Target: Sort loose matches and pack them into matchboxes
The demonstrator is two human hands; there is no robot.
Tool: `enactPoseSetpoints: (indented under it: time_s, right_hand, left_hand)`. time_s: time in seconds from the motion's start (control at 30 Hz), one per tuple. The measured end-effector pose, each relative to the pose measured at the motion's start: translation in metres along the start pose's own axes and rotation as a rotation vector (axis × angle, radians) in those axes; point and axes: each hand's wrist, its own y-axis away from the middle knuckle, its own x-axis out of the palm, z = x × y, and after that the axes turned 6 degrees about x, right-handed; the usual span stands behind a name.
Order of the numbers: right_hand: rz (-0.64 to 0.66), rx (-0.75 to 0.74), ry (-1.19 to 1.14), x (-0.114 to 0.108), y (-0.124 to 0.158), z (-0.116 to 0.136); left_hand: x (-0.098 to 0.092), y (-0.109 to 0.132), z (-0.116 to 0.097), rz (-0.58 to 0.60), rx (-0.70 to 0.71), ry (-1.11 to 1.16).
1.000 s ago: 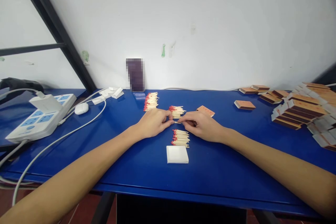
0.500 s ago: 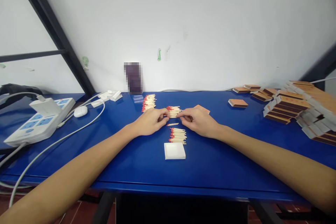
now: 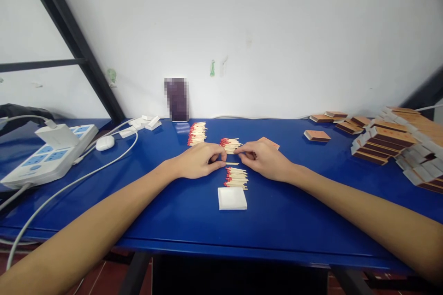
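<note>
A small pile of red-headed matches (image 3: 230, 144) lies between my two hands. My left hand (image 3: 200, 160) is at its left, index finger by the red heads and thumb apart below. The thumb tip covers the head end of a single match (image 3: 232, 163). My right hand (image 3: 265, 159) has its index fingertip at the pile's plain ends, the thumb slightly below and other fingers curled. No match shows gripped in either hand. Closer to me lies another row of matches (image 3: 237, 178), against a white matchbox tray (image 3: 232, 198). A third pile of matches (image 3: 197, 133) lies behind my left hand.
An orange matchbox cover (image 3: 270, 143) lies partly behind my right hand. Stacked matchboxes (image 3: 384, 143) fill the right side, with a single matchbox (image 3: 317, 135) nearer. At left are a power strip (image 3: 51, 156), cables, a white earbud case (image 3: 104, 143) and white trays (image 3: 145, 123).
My left thumb has shifted slightly right and now covers the single match's red head, which showed before. My right hand stays at the pile's plain ends. The view has tilted slightly.
</note>
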Motion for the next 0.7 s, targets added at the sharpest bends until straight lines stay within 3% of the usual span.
enactPoseSetpoints:
  time_s: [0.4, 0.5, 0.7]
  right_hand:
    - [0.046, 0.093, -0.066, -0.001, -0.001, 0.0]
    - [0.067, 0.123, -0.105, -0.002, -0.002, 0.0]
    - [0.069, 0.065, -0.163, 0.001, 0.001, -0.005]
  left_hand:
    - [0.009, -0.005, -0.005, -0.044, -0.012, 0.084]
    - [0.01, -0.004, -0.002, -0.1, -0.016, 0.098]
    - [0.01, -0.004, 0.006, -0.193, -0.112, -0.14]
